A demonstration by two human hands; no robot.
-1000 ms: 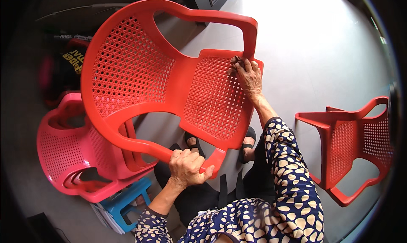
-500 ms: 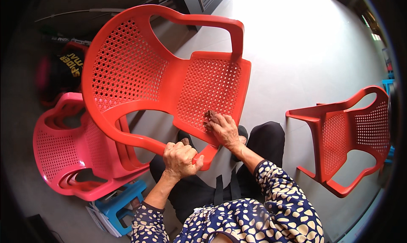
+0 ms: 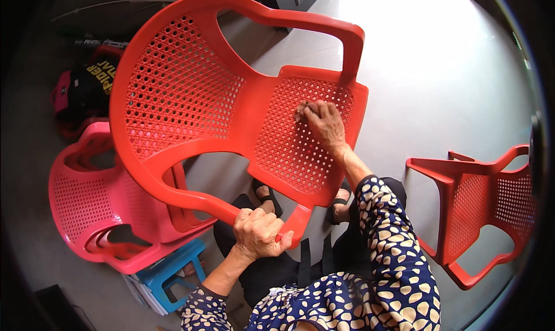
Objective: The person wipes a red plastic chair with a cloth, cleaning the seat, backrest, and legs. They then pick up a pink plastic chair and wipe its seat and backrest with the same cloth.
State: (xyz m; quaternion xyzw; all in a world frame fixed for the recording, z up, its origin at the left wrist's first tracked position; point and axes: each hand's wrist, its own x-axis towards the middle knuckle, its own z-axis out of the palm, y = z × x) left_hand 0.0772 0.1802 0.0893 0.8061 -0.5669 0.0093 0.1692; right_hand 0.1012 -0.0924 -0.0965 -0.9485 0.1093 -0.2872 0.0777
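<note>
A red plastic armchair (image 3: 247, 114) filled the middle of the head view, right in front of the seated person, its backrest toward the left and its perforated seat (image 3: 277, 157) toward the right. I saw the left hand (image 3: 258, 234) with its fingers wrapped firmly around the nearer armrest (image 3: 196, 199), close to the front bend. The right hand (image 3: 325, 123) lay over the seat, fingers curled down on a small, dark, bunched cloth (image 3: 301, 111). Pink armchairs (image 3: 151, 230) stood stacked at the left, a blue stool (image 3: 157, 276) just beside them. Another red armchair (image 3: 444, 215) stood well apart, off to the right.
</note>
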